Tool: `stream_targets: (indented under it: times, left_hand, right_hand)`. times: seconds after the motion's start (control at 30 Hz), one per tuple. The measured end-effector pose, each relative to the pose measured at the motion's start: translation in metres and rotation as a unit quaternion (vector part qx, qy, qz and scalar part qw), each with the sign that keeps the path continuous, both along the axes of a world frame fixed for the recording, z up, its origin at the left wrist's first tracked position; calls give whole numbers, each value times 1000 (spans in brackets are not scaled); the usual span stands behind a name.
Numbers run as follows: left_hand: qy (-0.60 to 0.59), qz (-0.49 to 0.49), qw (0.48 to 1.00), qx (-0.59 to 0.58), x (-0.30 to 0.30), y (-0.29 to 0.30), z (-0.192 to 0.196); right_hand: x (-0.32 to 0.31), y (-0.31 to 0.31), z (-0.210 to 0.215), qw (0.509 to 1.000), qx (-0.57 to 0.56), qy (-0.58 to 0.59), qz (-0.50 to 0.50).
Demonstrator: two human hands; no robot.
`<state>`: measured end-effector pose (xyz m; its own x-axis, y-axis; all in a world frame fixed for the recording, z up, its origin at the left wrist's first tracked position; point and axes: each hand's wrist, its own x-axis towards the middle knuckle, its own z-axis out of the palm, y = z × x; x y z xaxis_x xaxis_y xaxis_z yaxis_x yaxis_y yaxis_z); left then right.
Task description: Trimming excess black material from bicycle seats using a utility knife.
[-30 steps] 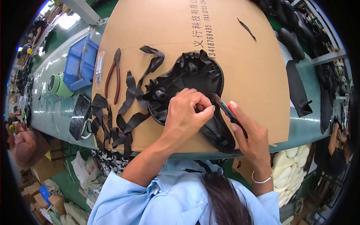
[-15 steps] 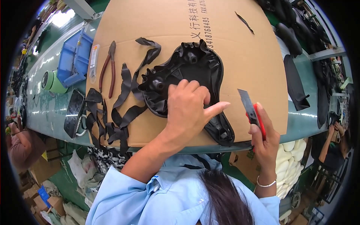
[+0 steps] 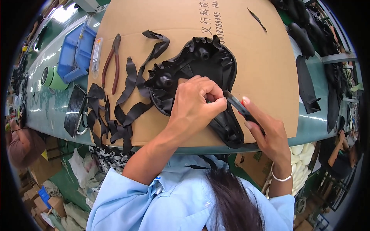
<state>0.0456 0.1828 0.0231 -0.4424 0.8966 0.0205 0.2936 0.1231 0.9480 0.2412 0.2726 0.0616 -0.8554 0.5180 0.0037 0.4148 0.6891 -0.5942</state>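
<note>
A black bicycle saddle lies upside down on a sheet of brown cardboard. My left hand rests on the saddle's middle, fingers pinched on its black cover edge. My right hand holds a utility knife, its blade tip against the saddle beside my left fingers. The narrow nose of the saddle points toward me, between both hands.
Several cut black strips lie left of the saddle, with red-handled pliers beyond them. A blue tray, a green tape roll and a phone sit on the green bench. More black saddle parts lie right. Other people stand at both sides.
My right hand has brought the knife back from the right to the saddle. My left hand has closed from a spread thumb into a pinch on the cover.
</note>
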Motion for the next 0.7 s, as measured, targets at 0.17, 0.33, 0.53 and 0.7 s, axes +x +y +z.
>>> stream_targets:
  times: [0.17,0.33,0.53,0.7]
  left_hand:
    - [-49,-37,998,26,-5,-6,1]
    - [-166,-58,983,50,-7,-6,-4]
    - [-495,-25,843,210,-24,-5,-3]
    - [-60,-411,896,155,-25,-19,14]
  right_hand:
    - [13,-15,5,995,-93,27,-20]
    - [29,-45,9,998,-52,-25,-39]
    - [59,-89,26,936,-259,-117,-206]
    - [72,-118,-12,862,-264,123,-414]
